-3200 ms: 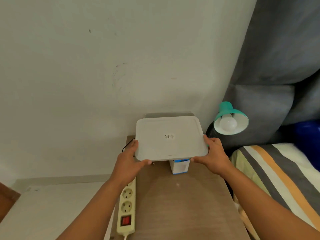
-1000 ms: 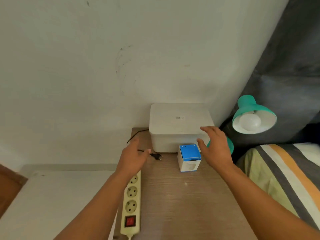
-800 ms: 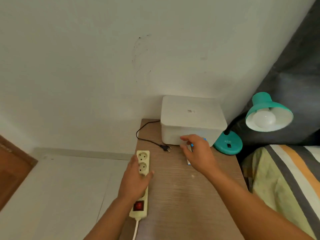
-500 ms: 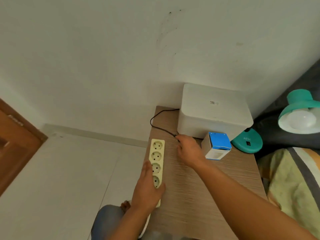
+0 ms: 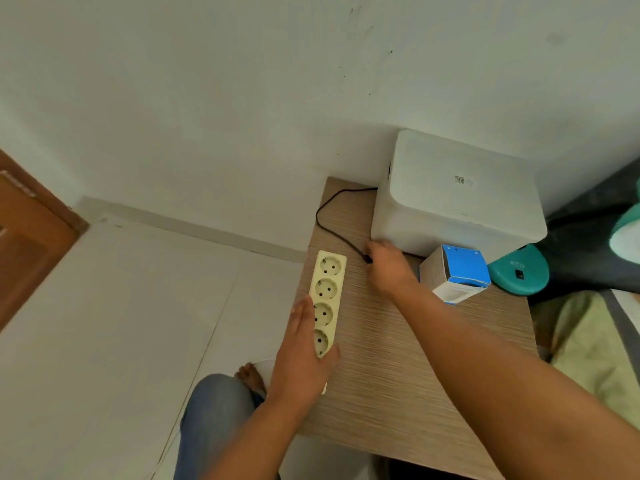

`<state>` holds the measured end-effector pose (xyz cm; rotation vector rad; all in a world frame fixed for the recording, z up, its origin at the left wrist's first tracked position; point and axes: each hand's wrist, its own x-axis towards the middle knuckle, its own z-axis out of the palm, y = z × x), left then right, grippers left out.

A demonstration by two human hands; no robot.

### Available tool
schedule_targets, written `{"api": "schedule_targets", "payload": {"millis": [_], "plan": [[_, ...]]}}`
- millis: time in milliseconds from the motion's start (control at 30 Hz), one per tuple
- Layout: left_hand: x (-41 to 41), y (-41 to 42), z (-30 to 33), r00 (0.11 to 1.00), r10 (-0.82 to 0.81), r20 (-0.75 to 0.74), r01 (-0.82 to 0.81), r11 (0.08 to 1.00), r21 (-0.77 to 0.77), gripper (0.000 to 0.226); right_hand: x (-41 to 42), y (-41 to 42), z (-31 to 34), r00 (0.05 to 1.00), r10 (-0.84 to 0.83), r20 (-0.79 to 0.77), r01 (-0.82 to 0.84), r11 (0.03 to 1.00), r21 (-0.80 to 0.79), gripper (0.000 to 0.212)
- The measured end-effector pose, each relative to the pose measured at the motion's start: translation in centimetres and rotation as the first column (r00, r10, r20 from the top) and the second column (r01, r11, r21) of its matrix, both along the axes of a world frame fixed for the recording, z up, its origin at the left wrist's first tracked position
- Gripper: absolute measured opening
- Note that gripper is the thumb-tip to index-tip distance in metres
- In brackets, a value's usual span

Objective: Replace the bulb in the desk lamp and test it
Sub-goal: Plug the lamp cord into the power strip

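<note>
A cream power strip (image 5: 327, 292) lies along the left edge of the wooden table (image 5: 388, 375). My left hand (image 5: 303, 355) grips its near end, thumb on the right side. My right hand (image 5: 389, 268) is closed on the plug at the end of the lamp's black cord (image 5: 332, 216), just right of the strip's far end. The teal lamp base (image 5: 519, 273) stands at the table's right, and the lamp shade with its white bulb (image 5: 628, 233) is cut off by the right edge. A blue and white bulb box (image 5: 457, 273) stands beside the base.
A closed white storage box (image 5: 460, 199) sits at the table's back against the white wall. A bed with a striped cover (image 5: 595, 344) is on the right. A wooden door (image 5: 24, 237) is at the far left. My knee (image 5: 214, 410) is below the table's left edge.
The lid went onto the white box and both hands left it. My left hand took hold of the power strip and my right hand closed on the plug. The view swung left.
</note>
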<state>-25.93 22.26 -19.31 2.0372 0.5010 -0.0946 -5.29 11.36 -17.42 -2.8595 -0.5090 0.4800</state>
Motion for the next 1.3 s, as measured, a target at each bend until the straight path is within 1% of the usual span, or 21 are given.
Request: {"api": "schedule_targets", "payload": {"millis": [167,267,333,400,500,567,700,833,1067,1300], "plan": [[-0.1,0.0,0.1,1.000,-0.010,-0.001,0.010,1.000,0.007,0.093,0.0,-0.3,0.9,0.992,-0.019,-0.122,0.023,0.999,0.037,0.024],[0.0,0.0,0.3,1.000,-0.006,-0.007,0.006,1.000,0.016,0.093,-0.2,-0.4,1.9,0.986,-0.029,-0.167,0.046,0.994,0.101,0.025],[0.0,0.1,0.5,1.000,-0.006,-0.013,0.006,1.000,0.022,0.093,-0.4,-0.5,2.8,0.986,-0.030,-0.162,0.063,0.978,0.198,0.017],[0.0,0.2,0.5,1.000,-0.008,-0.018,0.008,1.000,0.022,0.092,-0.6,-0.4,3.9,0.989,-0.033,-0.144,0.079,0.942,0.325,0.009],[0.0,0.3,0.5,1.000,-0.012,-0.015,0.012,1.000,0.023,0.092,-1.1,0.0,5.1,0.992,-0.034,-0.121,0.089,0.871,0.483,0.011],[0.0,0.2,0.6,1.000,-0.011,-0.014,0.012,1.000,0.022,0.092,-1.5,0.5,5.4,0.992,-0.030,-0.124,0.092,0.843,0.530,0.014],[0.0,0.2,0.6,1.000,0.000,-0.010,0.000,1.000,0.004,0.092,-2.2,1.4,4.7,0.990,0.001,-0.142,0.079,0.828,0.555,0.015],[0.1,0.3,0.7,1.000,0.003,-0.017,-0.003,1.000,0.006,0.091,-2.6,1.7,3.9,0.983,0.012,-0.184,0.092,0.833,0.546,0.017],[0.0,0.2,0.4,1.000,0.002,0.014,-0.003,1.000,0.028,0.090,-2.8,1.7,3.2,0.983,0.014,-0.182,0.084,0.850,0.519,0.021],[0.1,0.2,0.3,1.000,0.004,0.026,-0.005,1.000,0.031,0.090,-3.0,1.8,3.1,0.986,0.023,-0.162,0.065,0.853,0.518,0.021]]}}
